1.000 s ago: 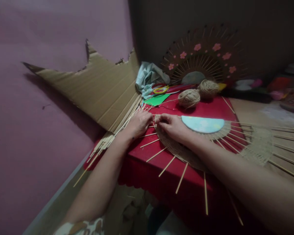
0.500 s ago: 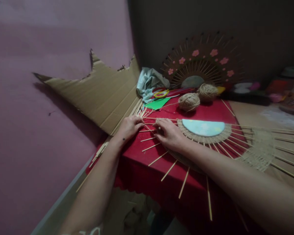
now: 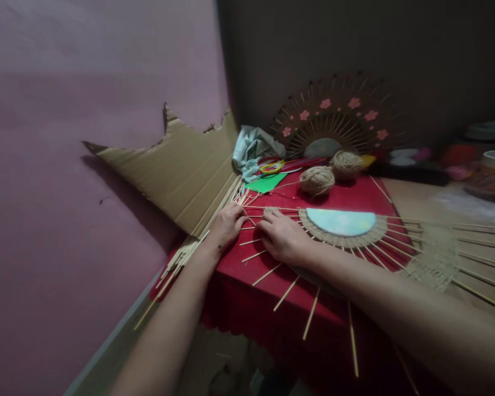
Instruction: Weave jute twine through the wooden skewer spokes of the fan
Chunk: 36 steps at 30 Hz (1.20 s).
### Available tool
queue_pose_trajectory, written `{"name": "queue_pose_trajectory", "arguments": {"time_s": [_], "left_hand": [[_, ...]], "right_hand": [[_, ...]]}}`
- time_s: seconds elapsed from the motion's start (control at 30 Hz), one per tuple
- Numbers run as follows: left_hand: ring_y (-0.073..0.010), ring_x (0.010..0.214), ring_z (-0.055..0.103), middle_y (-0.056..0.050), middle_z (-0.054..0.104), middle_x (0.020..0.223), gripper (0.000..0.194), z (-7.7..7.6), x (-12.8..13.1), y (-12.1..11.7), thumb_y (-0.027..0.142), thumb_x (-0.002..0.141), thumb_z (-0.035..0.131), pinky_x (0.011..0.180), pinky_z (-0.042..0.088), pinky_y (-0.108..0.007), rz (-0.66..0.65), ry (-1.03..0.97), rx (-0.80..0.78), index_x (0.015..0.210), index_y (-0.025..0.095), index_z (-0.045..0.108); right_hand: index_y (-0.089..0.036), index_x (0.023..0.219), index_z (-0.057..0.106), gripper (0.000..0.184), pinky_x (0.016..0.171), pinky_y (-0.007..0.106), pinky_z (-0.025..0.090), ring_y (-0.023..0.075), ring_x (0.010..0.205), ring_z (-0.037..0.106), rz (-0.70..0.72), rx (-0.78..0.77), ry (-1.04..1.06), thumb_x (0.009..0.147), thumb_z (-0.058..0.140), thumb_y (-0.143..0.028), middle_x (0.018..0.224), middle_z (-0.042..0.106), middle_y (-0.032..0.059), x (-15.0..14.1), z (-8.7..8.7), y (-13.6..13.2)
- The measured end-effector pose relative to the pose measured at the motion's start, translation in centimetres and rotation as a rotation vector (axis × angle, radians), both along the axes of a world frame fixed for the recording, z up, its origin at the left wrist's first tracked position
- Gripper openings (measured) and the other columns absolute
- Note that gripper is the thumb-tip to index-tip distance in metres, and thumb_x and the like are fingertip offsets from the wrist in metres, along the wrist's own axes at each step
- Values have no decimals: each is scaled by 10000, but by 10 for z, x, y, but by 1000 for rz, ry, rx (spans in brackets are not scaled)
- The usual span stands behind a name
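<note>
A half-round woven fan with thin radiating sticks lies across the red cloth, a pale blue half-disc at its centre. My left hand is closed at the fan's left stick tips, pinching a strand of twine that runs toward my right hand. My right hand has its fingers curled down over the left end of the outer woven band, closed on the band and its sticks. Its fingertips are partly hidden. The band's right part shows beyond my right forearm.
Two twine balls sit behind the fan, near yellow-handled scissors and green paper. Cardboard leans on the left wall above loose sticks. A flower-decorated fan stands at the back; jars are at right.
The view has shifted slightly, so the scene sits lower. My left hand stays near the stick tips with the twine; my right fingers have closed down more over the woven band.
</note>
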<state>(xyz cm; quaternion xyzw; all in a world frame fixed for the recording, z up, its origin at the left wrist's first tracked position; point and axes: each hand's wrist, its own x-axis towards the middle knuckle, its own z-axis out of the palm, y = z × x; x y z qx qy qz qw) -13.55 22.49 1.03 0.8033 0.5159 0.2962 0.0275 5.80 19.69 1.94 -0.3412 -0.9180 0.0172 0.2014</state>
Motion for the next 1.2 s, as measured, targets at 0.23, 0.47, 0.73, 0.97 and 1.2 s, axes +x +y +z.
{"name": "queue_pose_trajectory", "arguments": {"time_s": [0.23, 0.47, 0.73, 0.97, 1.2], "left_hand": [[-142, 804, 575, -28, 620, 822, 114, 7, -8, -3, 172, 808, 550, 791, 466, -292, -154, -61, -80, 699, 164, 583], [-148, 852, 583, -34, 629, 865, 107, 12, -8, -11, 183, 782, 583, 837, 462, -311, -193, -78, -119, 685, 170, 627], [-151, 761, 555, -18, 603, 750, 91, 6, 1, -12, 200, 782, 613, 767, 444, -296, -54, -61, -76, 700, 165, 632], [-155, 750, 590, -16, 656, 761, 58, 2, 3, -9, 223, 769, 632, 743, 462, -285, -6, -89, -87, 741, 177, 652], [-163, 824, 615, -23, 680, 819, 75, -1, 0, -8, 166, 783, 580, 801, 469, -290, 39, -124, -91, 757, 186, 647]], "right_hand": [[-138, 990, 583, 217, 823, 324, 413, 224, 973, 489, 14, -7, -57, 793, 498, -172, 1029, 575, 107, 11, 11, -5], [-151, 1130, 553, 349, 831, 331, 427, 226, 1071, 513, 28, -96, 28, 798, 557, -259, 1174, 557, 122, 38, 11, -9], [-164, 1086, 620, 363, 769, 264, 443, 159, 886, 600, -77, -228, 91, 748, 513, -88, 1019, 657, 64, 34, 19, 11], [-170, 973, 676, 269, 827, 288, 416, 198, 1002, 550, -177, -116, 13, 797, 488, -93, 1021, 639, 85, 14, 17, 35], [-158, 912, 669, 222, 778, 308, 419, 222, 941, 549, -220, -40, -142, 867, 451, -152, 975, 630, 121, -8, 13, 38]]}}
